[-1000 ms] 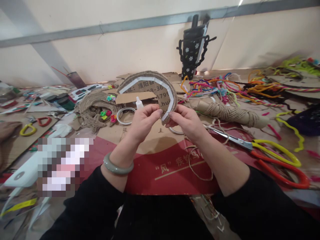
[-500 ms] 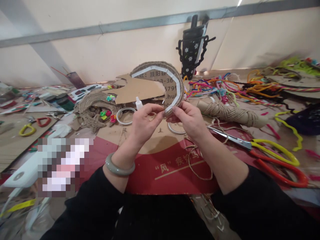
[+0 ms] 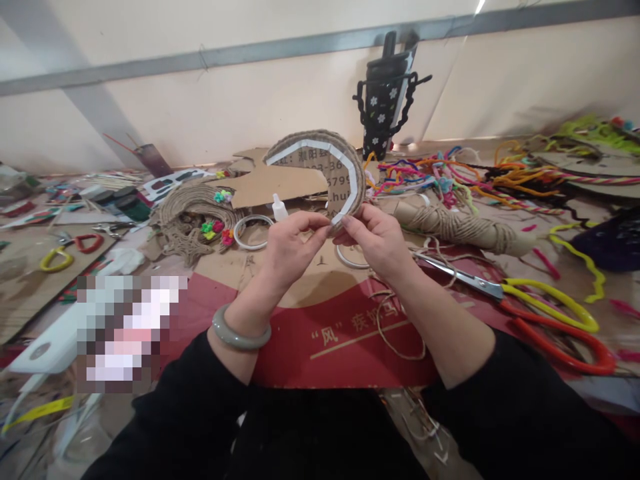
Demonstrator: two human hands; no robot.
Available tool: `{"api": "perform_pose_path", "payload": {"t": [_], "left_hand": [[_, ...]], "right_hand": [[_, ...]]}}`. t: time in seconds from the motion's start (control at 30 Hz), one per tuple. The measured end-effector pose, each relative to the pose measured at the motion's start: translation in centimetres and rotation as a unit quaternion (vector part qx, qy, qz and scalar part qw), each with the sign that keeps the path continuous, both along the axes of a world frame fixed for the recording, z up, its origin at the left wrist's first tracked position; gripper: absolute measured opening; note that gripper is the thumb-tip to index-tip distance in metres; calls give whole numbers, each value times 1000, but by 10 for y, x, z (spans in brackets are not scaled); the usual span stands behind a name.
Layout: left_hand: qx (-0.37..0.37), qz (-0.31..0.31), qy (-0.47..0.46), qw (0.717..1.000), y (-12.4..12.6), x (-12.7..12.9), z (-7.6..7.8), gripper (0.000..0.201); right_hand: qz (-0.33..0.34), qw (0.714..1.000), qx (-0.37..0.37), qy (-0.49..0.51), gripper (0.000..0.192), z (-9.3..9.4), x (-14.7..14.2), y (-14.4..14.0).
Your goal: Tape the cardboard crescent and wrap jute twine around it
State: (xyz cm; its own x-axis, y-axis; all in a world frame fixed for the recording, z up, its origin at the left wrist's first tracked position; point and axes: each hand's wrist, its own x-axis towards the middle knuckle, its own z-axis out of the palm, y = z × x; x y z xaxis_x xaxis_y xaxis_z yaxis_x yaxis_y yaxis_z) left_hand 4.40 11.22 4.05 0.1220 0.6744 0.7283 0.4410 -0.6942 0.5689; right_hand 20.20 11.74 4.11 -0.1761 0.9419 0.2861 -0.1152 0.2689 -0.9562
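A curved, horseshoe-like piece edged with twine (image 3: 356, 160), its inner face lined with white tape, is held up over the cardboard. My right hand (image 3: 377, 240) pinches its lower end between thumb and fingers. Thumb and fingertips of my left hand (image 3: 295, 250) are closed at the very tip of the same end; their exact grip is partly hidden. Just behind my left hand stands a small white glue bottle (image 3: 279, 208). A white ring (image 3: 253, 232) lies left of that hand, and another ring (image 3: 353, 257) shows partly between my wrists.
Large scissors (image 3: 500, 290) lie on the right below a twine-wound tube (image 3: 465, 227). A black tumbler (image 3: 383, 103) stands at the back beside colourful yarn (image 3: 450, 173). Coiled twine (image 3: 187, 207), small scissors (image 3: 57, 257) and a white device (image 3: 55, 333) occupy the left. Red-printed cardboard (image 3: 300, 347) lies beneath my arms.
The curved piece has dipped and tilted slightly, its upper arc a little lower. Both hands keep nearly the same place and grip.
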Motion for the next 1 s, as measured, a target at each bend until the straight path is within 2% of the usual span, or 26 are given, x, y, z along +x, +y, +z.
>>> {"api": "perform_pose_path", "payload": {"t": [0.13, 0.4, 0.67, 0.8, 1.0], "left_hand": [[-25, 8, 7, 1000, -2, 0, 2, 5], [-30, 31, 20, 999, -3, 0, 2, 11], [-47, 15, 2, 999, -4, 1, 3, 9], [-124, -12, -78, 989, -3, 1, 2, 10], [-250, -83, -152, 953, -1, 3, 3, 19]], "right_hand": [[-5, 1000, 6, -13, 29, -1, 0, 0], [1, 1000, 2, -17, 29, 0, -1, -1], [-11, 1000, -7, -10, 33, 1, 2, 1], [-21, 1000, -5, -3, 34, 1, 2, 1], [-6, 1000, 3, 8, 33, 2, 1, -1]]}}
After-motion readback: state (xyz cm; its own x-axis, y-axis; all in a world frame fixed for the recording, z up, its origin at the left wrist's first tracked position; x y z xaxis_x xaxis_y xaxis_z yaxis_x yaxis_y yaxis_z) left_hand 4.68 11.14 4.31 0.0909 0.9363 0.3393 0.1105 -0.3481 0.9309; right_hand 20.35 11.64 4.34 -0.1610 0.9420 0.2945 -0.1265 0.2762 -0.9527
